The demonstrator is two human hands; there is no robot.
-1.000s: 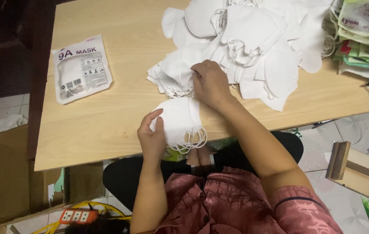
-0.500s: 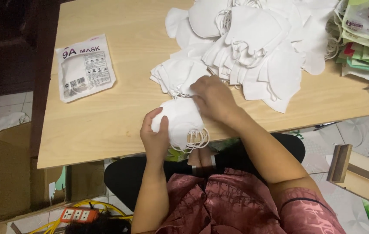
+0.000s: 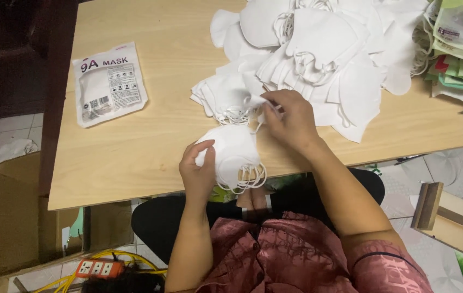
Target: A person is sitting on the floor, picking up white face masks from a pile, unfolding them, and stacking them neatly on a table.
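Pale wooden surface point(image 3: 150, 135) under both hands, left hand point(image 3: 199, 172) clasping a mask stack point(image 3: 235, 157) at the near edge, right hand point(image 3: 291, 116) pinching one mask point(image 3: 256, 102) off the pile point(image 3: 318, 49) beyond; dangling ear loops point(image 3: 250, 179) likely to snag, stack to slip off.

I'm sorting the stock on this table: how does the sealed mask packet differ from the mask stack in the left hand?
The sealed mask packet lies flat, untouched; the mask stack is gripped by the left hand at the table's edge. The packet is wrapped and printed; the stack is bare, ear loops dangling. Both hold white masks.
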